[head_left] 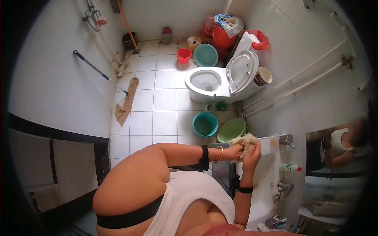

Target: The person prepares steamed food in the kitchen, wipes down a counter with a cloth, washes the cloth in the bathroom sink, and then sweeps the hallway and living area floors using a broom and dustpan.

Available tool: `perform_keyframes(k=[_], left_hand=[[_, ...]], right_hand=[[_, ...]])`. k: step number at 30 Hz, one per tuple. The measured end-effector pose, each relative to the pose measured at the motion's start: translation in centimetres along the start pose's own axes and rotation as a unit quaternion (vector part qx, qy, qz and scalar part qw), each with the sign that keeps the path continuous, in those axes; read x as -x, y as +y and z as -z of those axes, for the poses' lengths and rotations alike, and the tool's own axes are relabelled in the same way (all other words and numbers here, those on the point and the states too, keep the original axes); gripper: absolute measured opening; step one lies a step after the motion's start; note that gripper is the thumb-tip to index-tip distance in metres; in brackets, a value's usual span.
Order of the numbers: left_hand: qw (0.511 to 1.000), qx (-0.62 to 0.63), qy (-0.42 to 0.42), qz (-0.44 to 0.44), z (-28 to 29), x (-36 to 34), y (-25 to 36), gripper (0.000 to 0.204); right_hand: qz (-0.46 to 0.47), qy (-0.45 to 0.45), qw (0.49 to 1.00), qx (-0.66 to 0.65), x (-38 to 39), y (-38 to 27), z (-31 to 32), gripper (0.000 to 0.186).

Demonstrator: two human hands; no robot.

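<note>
A crumpled beige cloth (247, 141) is bunched between my hands, above the far end of the white sink (262, 183). My left hand (235, 152) is closed round its left side. Round the cloth's right side my right hand (252, 155) is also closed, with the fingers pointing up. Just beyond the cloth, a light green basin (231, 130) leans at the sink's end. A teal bucket (204, 124) stands to the left of that basin.
Beyond the buckets is a white toilet (204, 80) with its lid raised. A flat mop (126, 102) leans at the left wall. Red bucket (184, 56) and teal basin (206, 55) stand farther back. A white bottle (290, 168) lies on the sink's right ledge, beside a mirror (334, 169).
</note>
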State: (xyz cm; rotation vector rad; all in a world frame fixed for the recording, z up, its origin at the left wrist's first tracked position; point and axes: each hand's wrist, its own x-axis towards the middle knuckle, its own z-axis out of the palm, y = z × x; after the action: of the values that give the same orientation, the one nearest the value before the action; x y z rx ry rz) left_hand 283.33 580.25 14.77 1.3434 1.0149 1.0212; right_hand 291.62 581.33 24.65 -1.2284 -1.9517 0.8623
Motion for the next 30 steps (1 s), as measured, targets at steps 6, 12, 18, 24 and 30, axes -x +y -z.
perform_keyframes(k=[6, 12, 18, 24, 30], left_hand=[[0.88, 0.399, -0.118, -0.229, 1.2, -2.4, -12.7, 0.044], [0.752, 0.653, -0.038, -0.079, 2.9, 3.1, 2.8, 0.036], [0.704, 0.699, -0.086, -0.087, 2.9, 3.6, 8.9, 0.033], [0.563, 0.79, -0.109, -0.218, -3.3, -0.5, 2.1, 0.042], [0.201, 0.792, -0.161, -0.553, -3.9, 1.2, 18.7, 0.058]], right_hand=[[0.116, -0.211, 0.966, 0.094, 2.3, -4.3, -0.7, 0.028], [0.162, -0.309, 0.935, 0.066, 2.8, -5.4, 0.0, 0.026], [0.218, -0.015, 0.975, 0.048, -0.3, -4.6, 0.6, 0.054], [0.24, -0.046, 0.966, 0.08, -0.6, -5.3, 0.0, 0.068], [0.07, -0.106, 0.8, -0.587, 0.5, -8.0, 0.0, 0.069]])
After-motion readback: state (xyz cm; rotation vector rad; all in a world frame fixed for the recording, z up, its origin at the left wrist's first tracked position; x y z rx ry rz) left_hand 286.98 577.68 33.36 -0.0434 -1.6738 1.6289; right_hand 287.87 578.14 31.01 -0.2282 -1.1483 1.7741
